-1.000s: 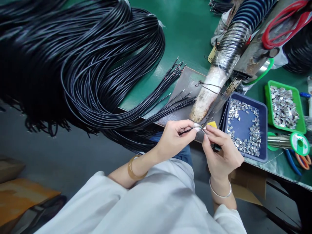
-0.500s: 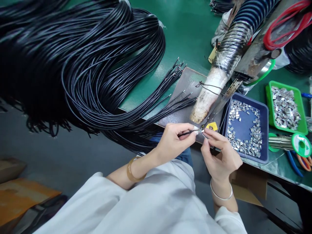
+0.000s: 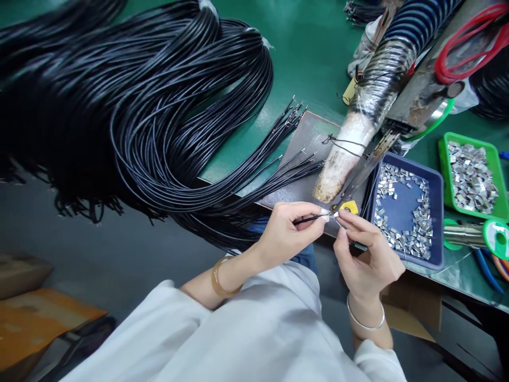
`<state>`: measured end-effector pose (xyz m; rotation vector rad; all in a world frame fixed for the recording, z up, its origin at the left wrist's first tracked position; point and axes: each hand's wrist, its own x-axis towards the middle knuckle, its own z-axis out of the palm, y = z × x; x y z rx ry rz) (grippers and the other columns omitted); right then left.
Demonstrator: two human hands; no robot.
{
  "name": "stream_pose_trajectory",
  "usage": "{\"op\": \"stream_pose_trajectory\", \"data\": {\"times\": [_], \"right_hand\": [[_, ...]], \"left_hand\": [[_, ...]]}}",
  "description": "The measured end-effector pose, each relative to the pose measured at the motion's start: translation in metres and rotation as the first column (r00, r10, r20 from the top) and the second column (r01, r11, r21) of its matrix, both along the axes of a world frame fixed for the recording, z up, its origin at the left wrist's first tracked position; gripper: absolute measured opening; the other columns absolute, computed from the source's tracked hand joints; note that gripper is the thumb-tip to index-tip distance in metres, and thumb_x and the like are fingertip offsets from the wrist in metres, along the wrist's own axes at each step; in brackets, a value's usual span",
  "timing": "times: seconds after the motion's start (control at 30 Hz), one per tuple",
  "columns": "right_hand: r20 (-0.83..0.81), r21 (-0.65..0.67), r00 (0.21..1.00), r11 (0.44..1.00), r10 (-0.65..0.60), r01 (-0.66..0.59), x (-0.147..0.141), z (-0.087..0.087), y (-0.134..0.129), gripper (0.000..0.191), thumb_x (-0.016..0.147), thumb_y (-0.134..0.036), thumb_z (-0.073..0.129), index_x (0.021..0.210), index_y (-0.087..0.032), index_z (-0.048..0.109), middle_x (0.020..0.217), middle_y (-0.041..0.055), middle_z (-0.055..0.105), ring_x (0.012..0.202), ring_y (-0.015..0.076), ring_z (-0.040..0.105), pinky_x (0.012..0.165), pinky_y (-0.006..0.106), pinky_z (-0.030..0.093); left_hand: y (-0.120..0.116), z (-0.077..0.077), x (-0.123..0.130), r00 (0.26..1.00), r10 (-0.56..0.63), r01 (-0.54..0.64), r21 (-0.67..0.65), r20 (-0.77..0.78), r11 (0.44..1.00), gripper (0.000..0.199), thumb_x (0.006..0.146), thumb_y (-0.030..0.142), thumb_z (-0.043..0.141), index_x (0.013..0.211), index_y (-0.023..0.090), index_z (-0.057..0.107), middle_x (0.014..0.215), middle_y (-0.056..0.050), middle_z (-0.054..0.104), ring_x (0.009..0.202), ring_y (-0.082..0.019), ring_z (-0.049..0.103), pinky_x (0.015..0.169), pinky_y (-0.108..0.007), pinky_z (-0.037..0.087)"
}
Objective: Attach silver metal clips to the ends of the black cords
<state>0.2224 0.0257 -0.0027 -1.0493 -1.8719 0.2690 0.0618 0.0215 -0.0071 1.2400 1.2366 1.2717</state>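
My left hand [image 3: 292, 231] pinches a black cable [image 3: 306, 219], its end pointing right. White wrapping covers a fingertip. My right hand [image 3: 368, 252] is closed in a pinch on a thin solder wire [image 3: 339, 224], which slants up to the cable's end. A tiny silver metal piece [image 3: 336, 214] shows between the fingertips of both hands; which hand bears it I cannot tell. Just beyond the fingers are a dark pointed tool tip [image 3: 337, 206] and a yellow pad [image 3: 349, 207].
Bundled black cables [image 3: 191, 106] fill the left, their stripped ends on a grey plate [image 3: 308, 132]. A taped duct [image 3: 338, 159] hangs over it. To the right stand a blue tray [image 3: 438, 212] and a green tray [image 3: 501, 175] of small metal shells, beside a solder spool [image 3: 495, 239].
The whole view has shifted slightly, so everything sits a little further right. My right hand is marginally further from the left; both keep their pinches.
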Motion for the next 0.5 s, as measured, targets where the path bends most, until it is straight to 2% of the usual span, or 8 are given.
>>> {"op": "stream_pose_trajectory", "data": {"times": [0.2, 0.33, 0.5], "right_hand": [[0.11, 0.026, 0.994, 1.0, 0.006, -0.009, 0.0023, 0.0028, 0.001, 0.02, 0.081, -0.006, 0.071, 0.088, -0.021, 0.06, 0.109, 0.0021, 0.077, 0.086, 0.0141, 0.076, 0.075, 0.023, 0.063], [0.138, 0.06, 0.99, 0.998, 0.009, -0.017, 0.0035, 0.0022, 0.0013, 0.022, 0.079, -0.005, 0.072, 0.089, -0.02, 0.06, 0.107, 0.0029, 0.077, 0.086, 0.0133, 0.076, 0.076, 0.022, 0.062], [0.089, 0.011, 0.995, 0.999, 0.033, -0.034, 0.0072, 0.0036, 0.0013, 0.021, 0.083, -0.005, 0.07, 0.095, -0.02, 0.062, 0.102, 0.0025, 0.078, 0.086, 0.0138, 0.076, 0.074, 0.023, 0.062]], "left_hand": [[0.0005, 0.0001, -0.003, 1.0, -0.011, 0.011, -0.049, -0.009, 0.999, 0.016, 0.085, 0.02, 0.065, 0.085, 0.01, 0.077, 0.078, -0.007, 0.074, 0.064, -0.011, 0.059, 0.054, -0.018, 0.044], [-0.0005, -0.0012, -0.003, 1.0, -0.016, 0.017, -0.053, 0.009, 0.998, 0.016, 0.085, 0.02, 0.065, 0.087, 0.01, 0.078, 0.076, -0.005, 0.072, 0.058, -0.008, 0.052, 0.05, -0.017, 0.038], [-0.0057, -0.0035, -0.0027, 0.996, -0.09, 0.088, -0.075, -0.025, 0.993, 0.02, 0.087, 0.023, 0.063, 0.087, 0.009, 0.077, 0.071, -0.004, 0.067, 0.056, -0.007, 0.044, 0.05, -0.018, 0.034]]}}
